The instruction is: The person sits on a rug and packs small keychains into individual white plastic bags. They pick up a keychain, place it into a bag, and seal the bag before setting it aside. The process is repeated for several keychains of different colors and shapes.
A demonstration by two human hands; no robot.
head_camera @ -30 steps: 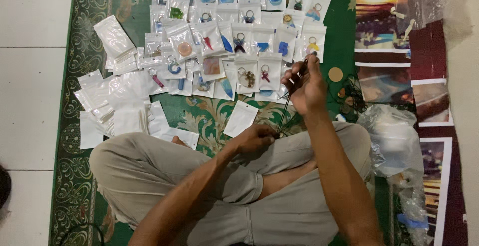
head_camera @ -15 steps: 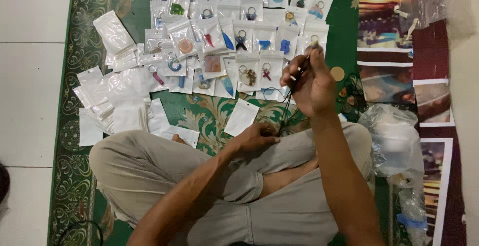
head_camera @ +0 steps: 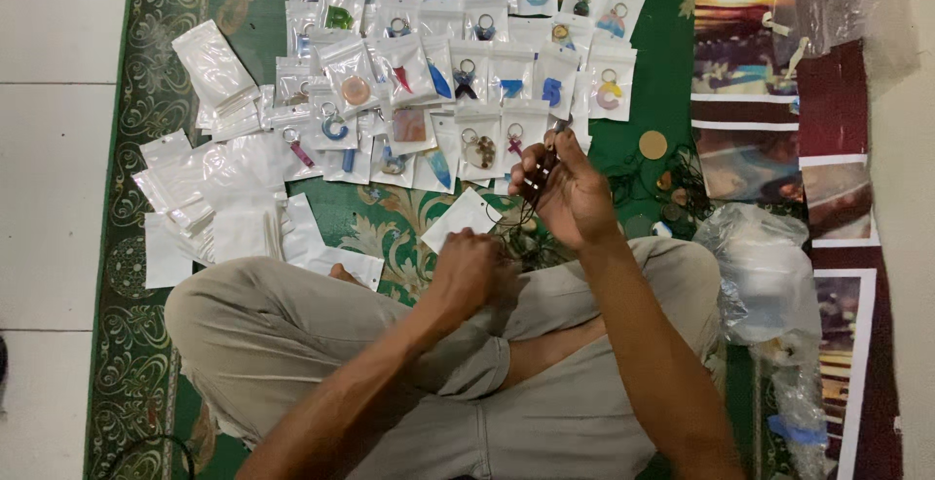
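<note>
While the person sits cross-legged on a green patterned carpet [head_camera: 243, 13] laid over a white tiled floor [head_camera: 49, 149], the work sits just beyond the knees, about mid-carpet.

Along the carpet's far edge, rows of small clear packets [head_camera: 458, 71] overlap, each showing a keyring with a coloured charm. Toward the left edge lies a heap of empty white pouches [head_camera: 224, 198]. Down the right edge run printed sheets [head_camera: 750, 81] in dark reds, and near the right knee is a crumpled clear plastic bag [head_camera: 765, 266].

The right hand [head_camera: 570, 193] is raised above the nearest row of packets, its grip pinched on a thin dark cord [head_camera: 529, 215] that drops toward the lap. The left hand [head_camera: 472, 271] is lower, against the shin, fingers curled with the back of the hand to the camera. The cord seems to lead into it, but I cannot tell whether that grip is closed on the cord.

1 loose white packet [head_camera: 466, 217] lies just beside the left hand, and a small round wooden disc [head_camera: 653, 144] lies right of the raised hand among other small dark pieces.

By my reading, the cord is being held up and worked at its top end, between the fingertips. Whatever comes next calls for a steady pinch and the lower hand keeping the strand from tangling.
</note>
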